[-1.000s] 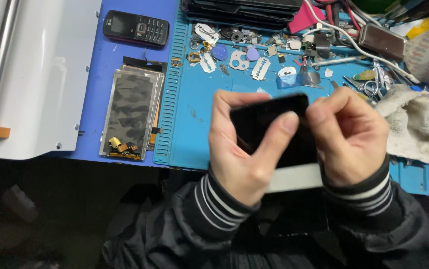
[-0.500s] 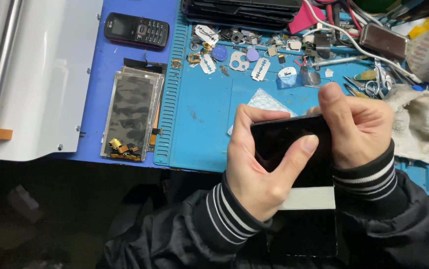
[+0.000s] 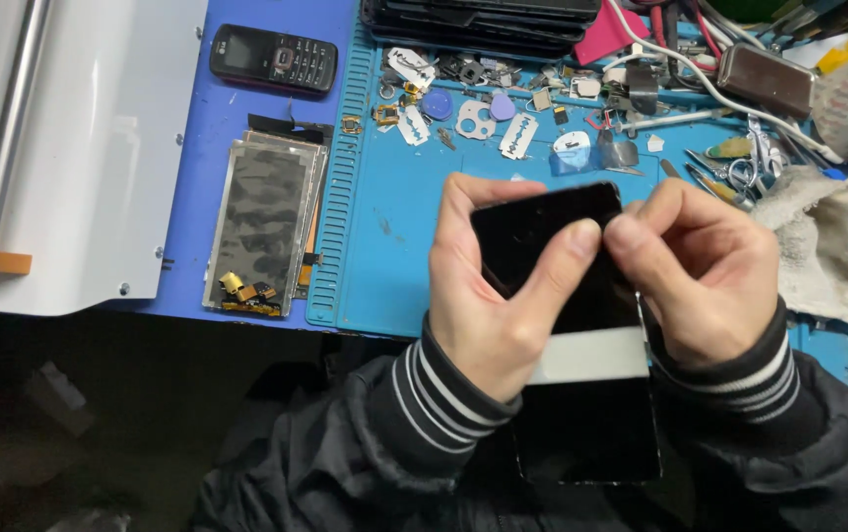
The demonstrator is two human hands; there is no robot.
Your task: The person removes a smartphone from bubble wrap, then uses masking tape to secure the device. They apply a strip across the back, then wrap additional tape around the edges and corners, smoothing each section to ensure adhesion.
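A black phone screen panel (image 3: 581, 394) with a white band across its middle stands upright over the front edge of the blue work mat (image 3: 394, 246). My left hand (image 3: 488, 296) grips its left edge, thumb lying across the dark glass. My right hand (image 3: 705, 271) holds the right edge, its thumb pressed on the glass next to the left thumb near the panel's top. The lower half of the panel hangs over my dark sleeves.
A loose display module (image 3: 264, 227) with a flex cable lies left of the mat, a black keypad phone (image 3: 273, 59) behind it. Razor blades (image 3: 517, 135), picks and small parts litter the mat's far side. A white machine (image 3: 59, 148) fills the left, a cloth (image 3: 828, 241) the right.
The panel and both hands shifted right and down half a second ago, then came back left and up. My thumbs now meet near the panel's top.
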